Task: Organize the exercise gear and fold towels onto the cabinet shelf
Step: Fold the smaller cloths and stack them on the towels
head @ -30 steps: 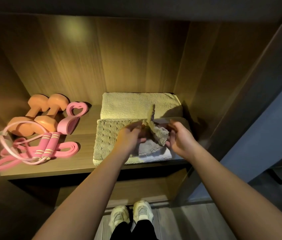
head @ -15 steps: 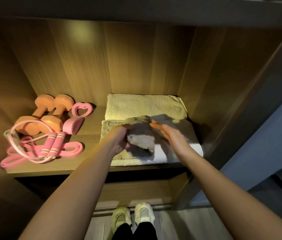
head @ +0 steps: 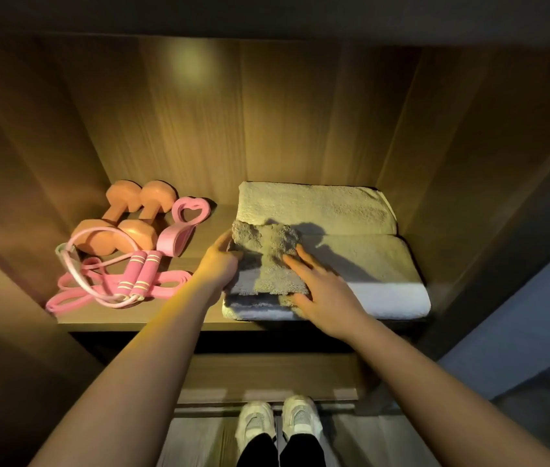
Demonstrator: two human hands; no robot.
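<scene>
On the right half of the cabinet shelf (head: 98,318), a small towel (head: 266,264) lies on the left end of a folded front towel (head: 378,264), with a second folded towel (head: 314,207) squared against the back panel behind it. The left hand (head: 219,264) grips the small towel's left edge; its thumb lies on top, and the other fingers appear curled under the cloth, though they are mostly hidden. The right hand (head: 325,294) lies flat on the small towel with its fingers (head: 294,266) straight, spread apart and clamped on nothing. This reads as pressing the fold down while the other hand keeps the edge in line. The small towel's upper edge looks rumpled, so the fold is judged unfinished. The exercise gear occupies the left half, well apart from the towels. Two dumbbells (head: 125,217) lie side by side at the rear, with a heart-shaped ring (head: 184,227) just beside them. A jump rope (head: 138,274) and a looped band (head: 74,298) lie in front of them. The grouping appears deliberate, keeping hard items off the cloth. The rope and band overlap loosely and may need tidying.
</scene>
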